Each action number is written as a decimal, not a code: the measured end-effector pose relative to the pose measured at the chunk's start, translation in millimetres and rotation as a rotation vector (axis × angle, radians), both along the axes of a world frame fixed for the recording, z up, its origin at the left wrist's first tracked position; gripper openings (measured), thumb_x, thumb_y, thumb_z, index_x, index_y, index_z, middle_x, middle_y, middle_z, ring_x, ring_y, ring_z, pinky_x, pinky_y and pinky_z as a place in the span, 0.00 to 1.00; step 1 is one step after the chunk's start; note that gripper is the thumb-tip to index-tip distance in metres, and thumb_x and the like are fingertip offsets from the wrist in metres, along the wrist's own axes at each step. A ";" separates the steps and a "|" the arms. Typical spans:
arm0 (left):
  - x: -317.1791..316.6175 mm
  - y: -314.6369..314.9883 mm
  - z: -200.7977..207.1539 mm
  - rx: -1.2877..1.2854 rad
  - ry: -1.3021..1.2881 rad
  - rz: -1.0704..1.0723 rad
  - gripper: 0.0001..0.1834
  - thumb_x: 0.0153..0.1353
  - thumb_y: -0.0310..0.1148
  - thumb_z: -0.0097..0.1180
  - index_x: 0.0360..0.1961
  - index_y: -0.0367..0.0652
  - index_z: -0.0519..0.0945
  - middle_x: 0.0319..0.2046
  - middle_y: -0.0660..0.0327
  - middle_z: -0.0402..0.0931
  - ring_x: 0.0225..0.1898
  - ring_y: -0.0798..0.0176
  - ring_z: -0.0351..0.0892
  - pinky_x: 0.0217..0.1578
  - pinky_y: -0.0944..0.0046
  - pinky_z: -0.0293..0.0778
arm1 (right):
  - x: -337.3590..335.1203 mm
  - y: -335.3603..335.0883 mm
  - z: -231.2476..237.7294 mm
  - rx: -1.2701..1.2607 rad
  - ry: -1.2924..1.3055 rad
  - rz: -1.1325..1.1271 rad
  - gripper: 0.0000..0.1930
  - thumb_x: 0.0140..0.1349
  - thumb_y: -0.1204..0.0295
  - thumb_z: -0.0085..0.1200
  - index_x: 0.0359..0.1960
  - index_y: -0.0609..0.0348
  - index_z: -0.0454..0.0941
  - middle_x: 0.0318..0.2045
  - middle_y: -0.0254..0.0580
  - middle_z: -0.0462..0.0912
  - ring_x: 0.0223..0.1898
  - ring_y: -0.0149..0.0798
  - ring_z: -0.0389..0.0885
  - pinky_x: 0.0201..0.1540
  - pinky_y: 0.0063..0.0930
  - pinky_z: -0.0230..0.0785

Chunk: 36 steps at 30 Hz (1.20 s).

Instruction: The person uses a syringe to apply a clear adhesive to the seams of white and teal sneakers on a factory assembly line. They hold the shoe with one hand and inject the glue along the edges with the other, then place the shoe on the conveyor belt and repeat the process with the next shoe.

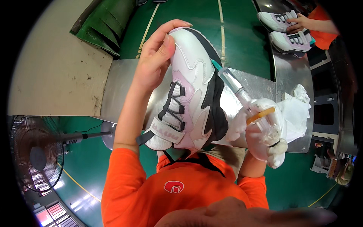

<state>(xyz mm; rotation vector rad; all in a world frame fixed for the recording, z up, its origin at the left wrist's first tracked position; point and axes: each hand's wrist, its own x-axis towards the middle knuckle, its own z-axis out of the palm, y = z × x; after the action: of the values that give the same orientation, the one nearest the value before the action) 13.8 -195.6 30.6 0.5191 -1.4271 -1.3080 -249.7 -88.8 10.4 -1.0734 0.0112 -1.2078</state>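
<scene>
A white and pale-lilac sneaker (194, 100) with black laces, a strap and a black sole edge is held up in front of me, toe away from me. My left hand (153, 62) is closed around its toe, thumb on the upper. My right hand (261, 140), in a white glove, grips a clear syringe (235, 84) with a teal nozzle. The nozzle's tip meets the seam between upper and sole on the right side of the toe. A yellow-brown band (261, 115) lies across the gloved fingers near the syringe's back end.
Beneath the sneaker is a metal tabletop (119, 89). A crumpled white cloth (297, 117) lies at its right. Far right, another person's hand (298, 23) touches one of two similar sneakers (290, 42). A fan (36, 155) stands left, below a beige panel (56, 64).
</scene>
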 end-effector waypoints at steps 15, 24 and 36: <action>5.0 -7.1 -20.7 0.112 0.117 0.021 0.27 0.71 0.47 0.50 0.63 0.39 0.69 0.49 0.61 0.77 0.50 0.67 0.76 0.53 0.66 0.70 | -3.1 0.9 -22.2 0.059 -0.149 -0.054 0.54 0.29 0.58 0.73 0.62 0.63 0.60 0.38 0.53 0.74 0.33 0.48 0.74 0.34 0.42 0.70; -36.0 -52.1 5.4 0.100 -0.095 -0.036 0.29 0.68 0.47 0.55 0.59 0.33 0.71 0.45 0.59 0.79 0.44 0.67 0.80 0.46 0.69 0.75 | -63.0 58.2 -59.4 -0.014 0.791 -1.226 0.44 0.43 0.64 0.68 0.63 0.68 0.63 0.49 0.47 0.74 0.39 0.39 0.78 0.46 0.35 0.75; -128.6 -402.9 2.1 -0.206 -0.578 1.245 0.31 0.60 0.49 0.61 0.51 0.29 0.77 0.45 0.45 0.81 0.49 0.48 0.81 0.51 0.52 0.73 | -83.5 93.1 -97.3 0.147 1.109 -1.422 0.18 0.29 0.69 0.73 0.27 0.43 0.80 0.49 0.53 0.73 0.35 0.43 0.80 0.33 0.32 0.76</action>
<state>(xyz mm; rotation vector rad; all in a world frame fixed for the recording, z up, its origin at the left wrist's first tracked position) -114.8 -598.5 32.7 1.4136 -1.2374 0.0026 -333.1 4.4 -86.9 -1.4884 1.9484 -1.5447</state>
